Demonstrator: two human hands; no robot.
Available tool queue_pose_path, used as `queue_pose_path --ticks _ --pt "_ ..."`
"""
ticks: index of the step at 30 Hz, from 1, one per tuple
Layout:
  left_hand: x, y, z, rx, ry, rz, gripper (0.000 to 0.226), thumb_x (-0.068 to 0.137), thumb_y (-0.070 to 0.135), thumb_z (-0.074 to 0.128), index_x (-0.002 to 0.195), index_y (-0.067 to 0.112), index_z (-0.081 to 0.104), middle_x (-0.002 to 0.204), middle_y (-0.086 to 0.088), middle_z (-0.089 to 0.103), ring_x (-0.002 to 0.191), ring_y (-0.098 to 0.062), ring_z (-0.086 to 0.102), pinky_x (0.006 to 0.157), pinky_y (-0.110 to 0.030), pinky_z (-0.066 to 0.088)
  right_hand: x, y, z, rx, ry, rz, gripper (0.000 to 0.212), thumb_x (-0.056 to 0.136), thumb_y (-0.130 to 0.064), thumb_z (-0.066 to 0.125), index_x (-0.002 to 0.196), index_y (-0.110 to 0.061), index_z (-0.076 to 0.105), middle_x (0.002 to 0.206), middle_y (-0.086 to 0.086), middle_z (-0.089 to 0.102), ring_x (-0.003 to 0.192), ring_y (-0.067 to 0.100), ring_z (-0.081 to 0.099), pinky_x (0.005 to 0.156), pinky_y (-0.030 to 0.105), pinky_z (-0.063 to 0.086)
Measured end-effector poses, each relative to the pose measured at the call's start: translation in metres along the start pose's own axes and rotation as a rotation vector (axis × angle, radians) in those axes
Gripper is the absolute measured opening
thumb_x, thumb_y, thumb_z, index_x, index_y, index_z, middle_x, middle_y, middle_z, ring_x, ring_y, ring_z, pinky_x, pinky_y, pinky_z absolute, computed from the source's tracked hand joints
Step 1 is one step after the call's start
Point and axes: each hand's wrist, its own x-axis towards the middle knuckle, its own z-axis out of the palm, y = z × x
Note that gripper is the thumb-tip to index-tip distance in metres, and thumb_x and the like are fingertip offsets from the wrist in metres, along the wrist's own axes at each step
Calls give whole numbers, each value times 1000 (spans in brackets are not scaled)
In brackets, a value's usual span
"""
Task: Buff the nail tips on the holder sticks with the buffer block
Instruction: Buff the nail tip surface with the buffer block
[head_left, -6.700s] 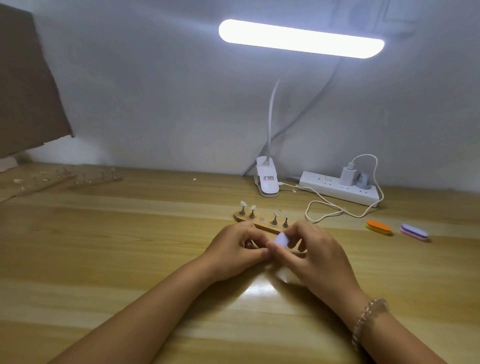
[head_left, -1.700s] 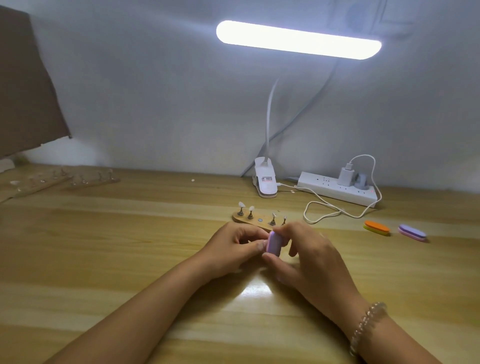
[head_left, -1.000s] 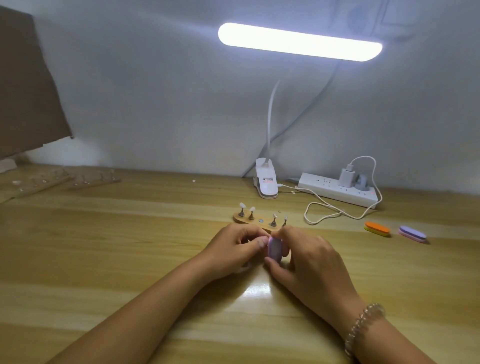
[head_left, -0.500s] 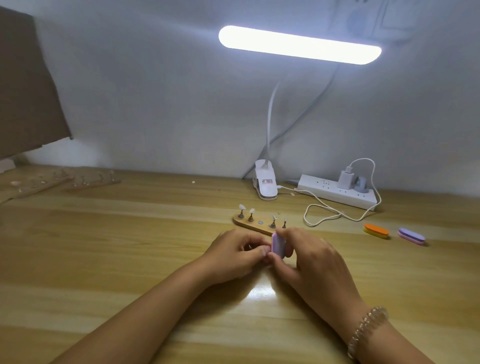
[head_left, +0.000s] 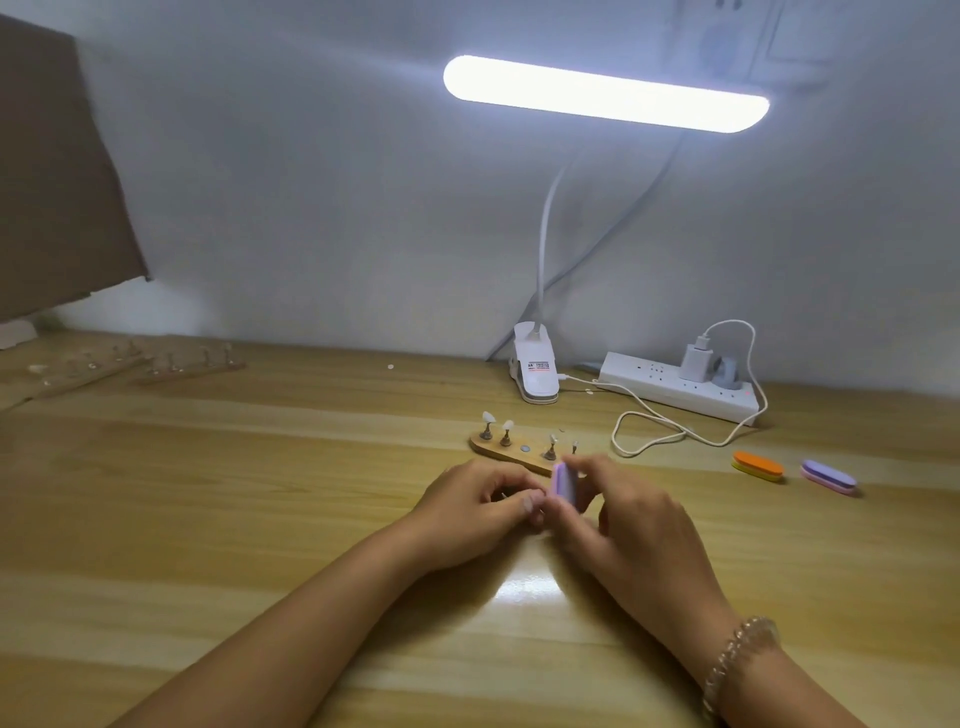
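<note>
Left hand (head_left: 475, 506), right hand (head_left: 634, 525): curled, adjacent

- Oval wooden holder base with metal sticks (head_left: 511, 453): frame centre
- White clip lamp base (head_left: 537, 371), white plastic power strip (head_left: 675, 387): above it, by the wall
- Orange oval buffer (head_left: 757, 465), purple oval buffer (head_left: 827, 475): side by side, centre right

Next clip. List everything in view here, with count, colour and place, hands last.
lilac foam buffer block: one, lilac, in right hand
oval wooden holder base: one, tan, table centre, four tipped sticks standing
thin holder stick: one, mostly hidden, in left hand
orange-yellow oval buffer: one, table right
purple-pink oval buffer: one, right of it
white clip lamp: one, lit, back centre
white power strip: one, right of lamp, charger plugged in
further wooden bases: blurred, tan, far left
brown cardboard sheet: one, upper left
bead bracelet: one, pale, right wrist
left hand: pinches stick
right hand: grips block
</note>
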Motion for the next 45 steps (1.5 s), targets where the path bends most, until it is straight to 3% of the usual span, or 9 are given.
queue_pose_path --ticks 7,11,17,23,27,31,35,40,45 --pt "2 -5 3 50 -2 2 31 85 39 49 102 30 73 99 7 75 102 -21 67 95 -48 50 -3 -2 4 -16 -21 -69 35 88 -38 68 120 -26 61 93 -15 65 74 10 59 68 31 45" --pt "3 -6 4 -10 6 -29 20 85 38 50 91 38 69 92 11 75 95 -11 68 92 -40 52 3 10 0 -7 14 87 31 91 -39 62 121 -29 56 97 -12 65 80 12 60 70 32 45" --pt "4 -9 4 31 20 -5 14 90 27 53 95 27 67 85 14 66 77 -9 56 80 -38 48 -1 -2 3 -89 -58 -119 38 92 -38 62 127 -27 58 105 -12 67 89 13 63 76 34 46" --pt "1 -4 3 -27 60 47 29 95 1 55 88 27 66 69 25 64 57 9 54 57 -7 36 -1 -1 0 -37 17 -110 41 85 -32 73 123 -25 62 93 -15 66 71 -1 51 74 33 47" --pt "1 -3 4 -41 76 49 28 93 4 62 84 30 69 71 21 66 62 2 53 61 -18 40 -1 -2 2 -98 -25 -107 38 87 -36 68 123 -28 61 99 -12 69 91 15 65 79 35 44" --pt "1 -4 3 -132 102 33 18 93 11 67 90 27 73 87 4 76 81 -22 69 72 -29 50 2 7 1 -45 83 -11 33 88 -33 68 119 -26 61 89 -11 66 75 16 62 74 35 45" --pt "2 -6 4 -98 85 50 25 90 2 64 86 25 72 79 11 70 72 -5 60 69 -26 47 -3 -4 4 -117 10 -178 38 86 -35 69 122 -23 63 95 -10 70 79 15 65 72 32 47" --pt "2 -6 3 -187 118 36 20 93 7 66 89 25 74 81 13 74 72 -10 61 65 -27 50 2 8 2 -35 36 2 30 89 -34 67 116 -25 63 88 -9 65 77 17 61 72 34 46" --pt "2 -5 3 -170 105 80 31 90 -4 61 86 26 70 75 16 70 69 -2 62 64 -19 47 -3 -4 6 -103 9 -216 39 87 -34 68 124 -22 62 99 -10 68 83 12 62 72 31 48"
